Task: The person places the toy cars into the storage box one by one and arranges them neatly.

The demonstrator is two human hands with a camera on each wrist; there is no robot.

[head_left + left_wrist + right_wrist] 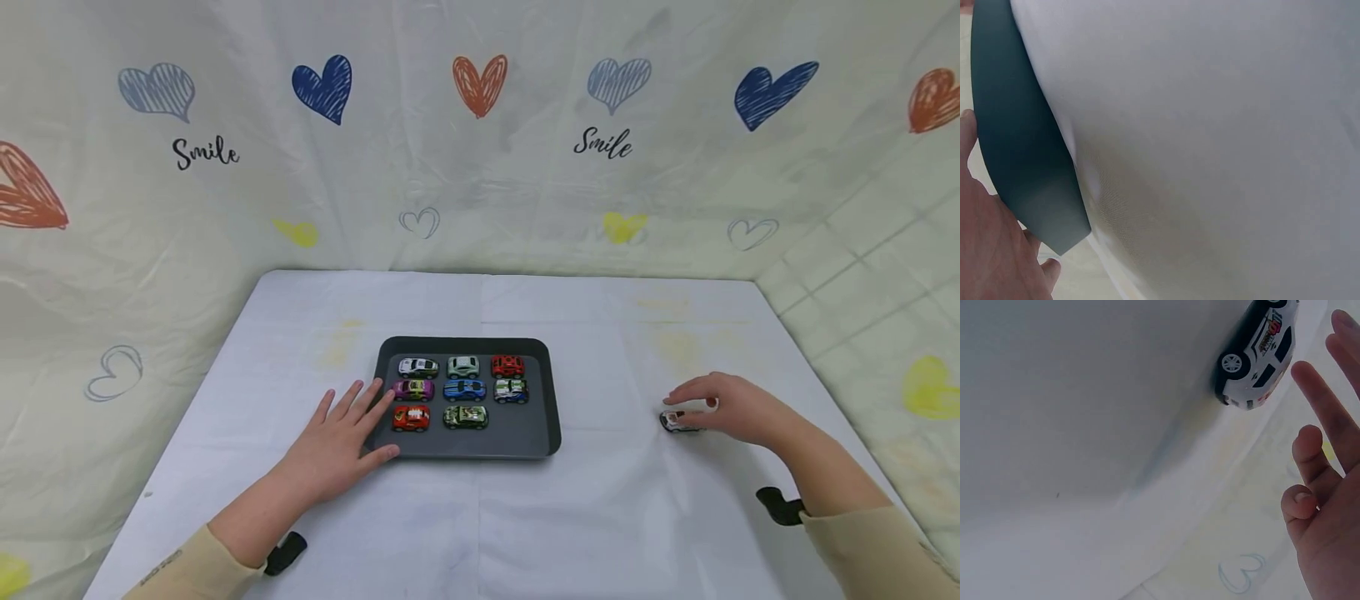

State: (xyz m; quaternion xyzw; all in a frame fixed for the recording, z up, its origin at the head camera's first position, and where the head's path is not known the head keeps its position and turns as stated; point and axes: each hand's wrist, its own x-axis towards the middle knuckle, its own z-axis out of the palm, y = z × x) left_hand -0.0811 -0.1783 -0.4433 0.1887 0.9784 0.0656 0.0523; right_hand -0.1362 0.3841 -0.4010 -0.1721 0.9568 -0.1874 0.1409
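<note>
My left hand (333, 450) lies with fingers spread at the left edge of a dark grey tray (517, 446); some fingertips reach over its rim. In the left wrist view that hand (997, 244) is beside the tray's dark side (1022, 125). Several small toy cars stand in rows in the tray, among them a blue car (464, 390), a purple car (413, 390) and a camouflage-patterned car (465, 417). To the right, my right hand (738, 408) hovers around a white toy car (672, 421) on the table. The right wrist view shows its fingers apart from that car (1263, 359).
A white cloth covers the table (585, 517). Behind it hangs a pale sheet (525, 192) printed with hearts and the word Smile; the sheet continues along both sides.
</note>
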